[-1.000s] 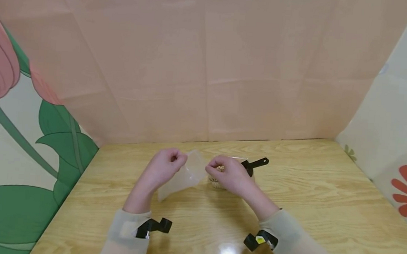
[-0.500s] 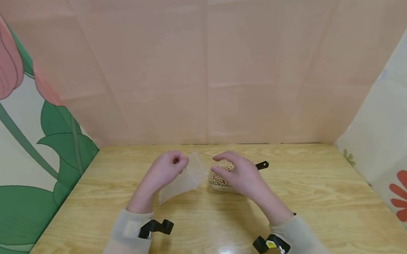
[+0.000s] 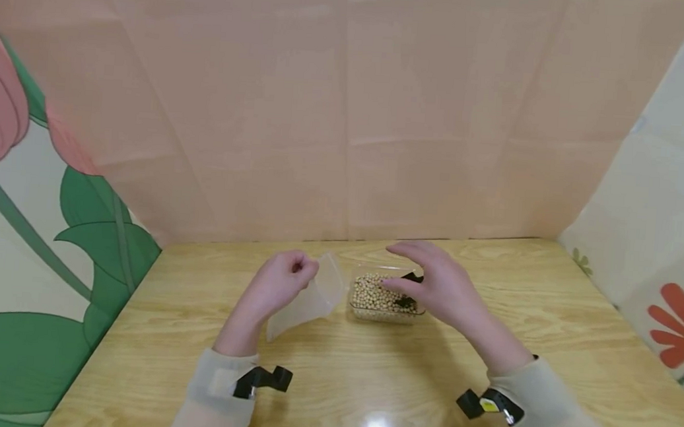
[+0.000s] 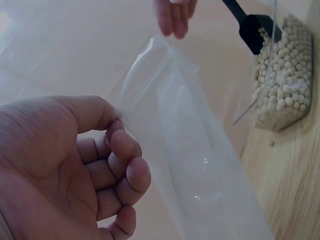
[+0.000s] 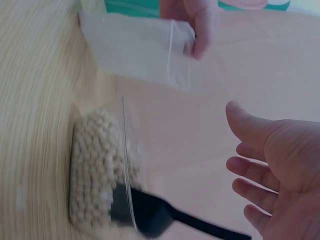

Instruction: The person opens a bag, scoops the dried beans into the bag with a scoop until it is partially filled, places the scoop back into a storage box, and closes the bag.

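Note:
With thumb and forefinger my left hand (image 3: pixel 280 282) pinches the top edge of a clear zip-lock bag (image 4: pixel 200 165); no contents show inside it. The bag (image 3: pixel 312 304) hangs just left of a clear plastic box of pale round beans (image 5: pixel 95 175). Over the box's right side my right hand (image 3: pixel 441 283) hovers, thumb and fingers spread apart and nothing between them. A black scoop (image 5: pixel 150 210) is sunk in the beans, its handle sticking out past the rim. In the head view the right hand hides most of that scoop.
The box and bag are on a light wood table (image 3: pixel 192 309). A pink sheet (image 3: pixel 348 121) rises behind the table's back edge. Floral panels (image 3: pixel 101 249) stand at the left and right sides. One small crumb (image 4: pixel 272 143) lies beside the box.
My right hand has let go of the bag's edge, spread its fingers and moved right, over the box and scoop. The left hand stays nearly still with the bag.

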Demonstrator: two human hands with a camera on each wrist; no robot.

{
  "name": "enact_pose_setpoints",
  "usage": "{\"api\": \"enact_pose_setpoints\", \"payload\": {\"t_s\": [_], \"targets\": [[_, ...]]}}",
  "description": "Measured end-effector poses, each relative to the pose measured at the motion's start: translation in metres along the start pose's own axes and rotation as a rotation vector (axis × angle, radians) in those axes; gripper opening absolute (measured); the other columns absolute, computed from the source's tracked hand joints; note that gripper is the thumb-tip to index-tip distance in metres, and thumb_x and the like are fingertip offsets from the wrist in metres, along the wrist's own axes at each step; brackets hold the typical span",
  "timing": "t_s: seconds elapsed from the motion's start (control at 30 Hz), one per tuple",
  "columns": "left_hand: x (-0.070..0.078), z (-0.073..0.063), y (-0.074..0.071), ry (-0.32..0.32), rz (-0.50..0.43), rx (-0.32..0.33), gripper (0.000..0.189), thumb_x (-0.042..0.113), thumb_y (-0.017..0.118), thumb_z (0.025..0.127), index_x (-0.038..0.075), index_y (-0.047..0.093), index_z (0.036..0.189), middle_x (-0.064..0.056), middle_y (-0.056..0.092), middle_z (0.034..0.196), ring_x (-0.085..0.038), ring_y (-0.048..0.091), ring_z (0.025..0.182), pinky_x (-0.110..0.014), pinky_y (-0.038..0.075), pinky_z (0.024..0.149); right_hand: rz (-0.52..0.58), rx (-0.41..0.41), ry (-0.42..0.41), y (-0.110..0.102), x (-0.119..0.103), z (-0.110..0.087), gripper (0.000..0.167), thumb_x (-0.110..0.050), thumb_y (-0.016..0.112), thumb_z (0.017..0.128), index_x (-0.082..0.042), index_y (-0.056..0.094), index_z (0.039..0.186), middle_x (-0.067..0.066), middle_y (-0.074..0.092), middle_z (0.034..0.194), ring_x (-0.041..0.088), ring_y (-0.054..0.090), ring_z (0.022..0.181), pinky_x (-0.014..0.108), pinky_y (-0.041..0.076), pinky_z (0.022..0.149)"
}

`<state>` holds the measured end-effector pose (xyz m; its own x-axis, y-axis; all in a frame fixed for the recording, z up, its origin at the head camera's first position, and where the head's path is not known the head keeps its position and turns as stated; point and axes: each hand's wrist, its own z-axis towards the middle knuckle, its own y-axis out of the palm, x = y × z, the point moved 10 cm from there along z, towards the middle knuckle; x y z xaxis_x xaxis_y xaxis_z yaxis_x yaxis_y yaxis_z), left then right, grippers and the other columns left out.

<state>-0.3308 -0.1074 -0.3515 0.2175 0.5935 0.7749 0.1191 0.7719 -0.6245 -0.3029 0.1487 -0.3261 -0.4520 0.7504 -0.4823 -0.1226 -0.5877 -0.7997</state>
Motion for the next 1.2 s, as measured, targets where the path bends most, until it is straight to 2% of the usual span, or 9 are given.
{"api": "enact_pose_setpoints", "payload": {"t_s": [0.37, 0.57, 0.77, 0.93, 1.2], "targets": [[0.001, -0.002, 0.003, -0.011, -0.004, -0.015, 0.033, 0.027, 0.062, 0.112, 0.012, 0.062, 0.082, -0.004, 0.059, 0.076, -0.019, 0.042, 0.062, -0.036, 0.037, 0.060, -0.108, -0.017, -0.053, -0.022, 0.026, -0.009, 0.074, -0.038, 0.092, 0.092, -0.009, 0.064, 0.154, 0.021, 0.058, 0.156, 0.050, 0.054, 0.142, 0.071, 0.046, 0.109], [0.003, -0.002, 0.003, -0.010, 0.002, -0.017, 0.034, 0.027, 0.062, 0.112, 0.012, 0.062, 0.082, -0.003, 0.058, 0.076, -0.019, 0.042, 0.062, -0.036, 0.038, 0.061, -0.165, -0.067, -0.055, -0.022, 0.036, -0.011, 0.073, -0.037, 0.091, 0.092, -0.008, 0.064, 0.154, 0.024, 0.061, 0.153, 0.051, 0.057, 0.138, 0.071, 0.048, 0.107], [0.002, -0.002, 0.003, -0.011, 0.003, -0.016, 0.033, 0.027, 0.062, 0.112, 0.011, 0.062, 0.082, -0.003, 0.058, 0.076, -0.019, 0.041, 0.061, -0.036, 0.037, 0.060, -0.198, -0.109, -0.047, -0.019, 0.048, -0.011, 0.070, -0.040, 0.089, 0.094, -0.007, 0.065, 0.152, 0.017, 0.072, 0.139, 0.047, 0.066, 0.128, 0.068, 0.053, 0.101], [0.002, -0.002, 0.004, -0.015, -0.003, -0.022, 0.033, 0.027, 0.062, 0.112, 0.012, 0.062, 0.083, -0.004, 0.059, 0.077, -0.019, 0.042, 0.062, -0.036, 0.037, 0.061, -0.217, -0.136, -0.060, -0.016, 0.050, -0.009, 0.064, -0.037, 0.090, 0.094, -0.007, 0.069, 0.147, 0.008, 0.079, 0.123, 0.038, 0.074, 0.112, 0.062, 0.058, 0.092], [0.001, -0.001, 0.005, -0.018, -0.002, -0.028, 0.033, 0.027, 0.061, 0.113, 0.012, 0.061, 0.084, -0.004, 0.057, 0.077, -0.019, 0.041, 0.062, -0.036, 0.037, 0.061, -0.267, -0.153, -0.042, -0.013, 0.051, -0.007, 0.042, -0.038, 0.090, 0.094, -0.012, 0.081, 0.126, 0.010, 0.081, 0.121, 0.037, 0.078, 0.103, 0.059, 0.060, 0.085]]}}
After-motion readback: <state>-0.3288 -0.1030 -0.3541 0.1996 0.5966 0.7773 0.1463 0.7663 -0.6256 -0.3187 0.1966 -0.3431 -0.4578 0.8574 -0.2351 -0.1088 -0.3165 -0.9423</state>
